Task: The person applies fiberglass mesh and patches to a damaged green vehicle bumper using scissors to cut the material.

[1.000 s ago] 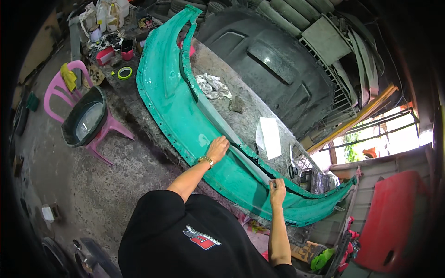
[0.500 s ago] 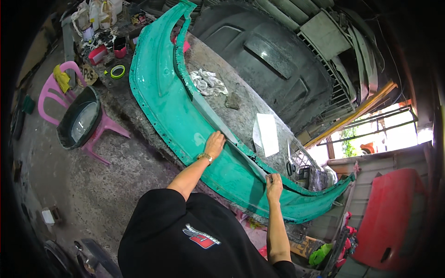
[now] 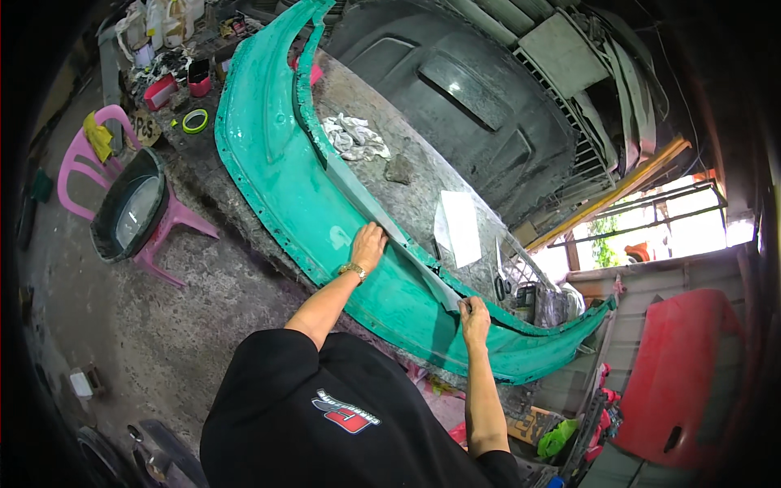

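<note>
A long curved turquoise panel (image 3: 277, 163), like a vehicle bumper, lies across the workbench in front of me. A pale grey strip (image 3: 437, 290), paper or fibre mat by its look, runs along the panel's inner edge. My left hand (image 3: 370, 246), with a watch on its wrist, rests on the panel with bent fingertips gripping the strip's edge near its middle. At the strip's lower right end, my right hand (image 3: 474, 319) pinches it between thumb and fingers. The fingertips of both hands are partly hidden.
Beyond the panel the bench holds a crumpled cloth (image 3: 355, 138), a white sheet (image 3: 460, 228) and scissors (image 3: 502, 285). A dark hood (image 3: 455, 98) lies behind. At left, a pink chair (image 3: 173, 220) bears a black basin (image 3: 130, 203). A red panel (image 3: 675, 374) leans at right.
The whole view has shifted slightly left. Both hands keep nearly the same hold on the strip.
</note>
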The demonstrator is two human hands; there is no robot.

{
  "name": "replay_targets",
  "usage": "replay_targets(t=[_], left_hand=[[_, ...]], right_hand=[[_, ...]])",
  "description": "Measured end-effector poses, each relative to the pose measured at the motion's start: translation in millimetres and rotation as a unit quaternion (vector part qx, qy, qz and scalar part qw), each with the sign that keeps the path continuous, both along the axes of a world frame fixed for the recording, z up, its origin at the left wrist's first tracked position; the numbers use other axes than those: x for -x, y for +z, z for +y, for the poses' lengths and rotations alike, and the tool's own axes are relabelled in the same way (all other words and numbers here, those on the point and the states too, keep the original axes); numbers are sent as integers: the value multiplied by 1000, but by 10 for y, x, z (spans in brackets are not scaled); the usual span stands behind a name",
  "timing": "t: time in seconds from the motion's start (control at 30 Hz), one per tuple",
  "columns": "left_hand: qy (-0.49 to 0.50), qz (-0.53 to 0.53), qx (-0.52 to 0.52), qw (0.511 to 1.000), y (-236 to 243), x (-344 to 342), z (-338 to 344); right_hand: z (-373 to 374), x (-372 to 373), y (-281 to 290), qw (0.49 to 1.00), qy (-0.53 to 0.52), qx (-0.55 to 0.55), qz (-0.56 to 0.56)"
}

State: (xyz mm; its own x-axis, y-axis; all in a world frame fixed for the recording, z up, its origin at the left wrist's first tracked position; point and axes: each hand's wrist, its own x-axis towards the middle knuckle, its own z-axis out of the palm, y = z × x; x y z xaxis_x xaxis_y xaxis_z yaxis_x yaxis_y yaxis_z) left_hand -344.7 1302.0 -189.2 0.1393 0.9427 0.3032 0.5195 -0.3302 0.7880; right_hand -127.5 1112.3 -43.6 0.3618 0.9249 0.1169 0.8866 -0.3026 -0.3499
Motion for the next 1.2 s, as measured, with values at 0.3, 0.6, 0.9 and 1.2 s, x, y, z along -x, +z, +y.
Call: replay_targets(t=[0.3,0.6,0.9,1.2], left_hand=[[-17,-27,44,999,125,37,-25],[-132,40,46,989,641,298,-462],[-405,232,-208,859,1528,-623,-423],[-552,339,-278,709,1452,-1229,-515]], right_hand=[[-133,-136,-126,1000,-15,-6,-1],[-179,-159,-278,984,-145,-44,97],[-495,-264,-538,912,-273,-211,222],[-984,372,-978,794,-366,-309,375]])
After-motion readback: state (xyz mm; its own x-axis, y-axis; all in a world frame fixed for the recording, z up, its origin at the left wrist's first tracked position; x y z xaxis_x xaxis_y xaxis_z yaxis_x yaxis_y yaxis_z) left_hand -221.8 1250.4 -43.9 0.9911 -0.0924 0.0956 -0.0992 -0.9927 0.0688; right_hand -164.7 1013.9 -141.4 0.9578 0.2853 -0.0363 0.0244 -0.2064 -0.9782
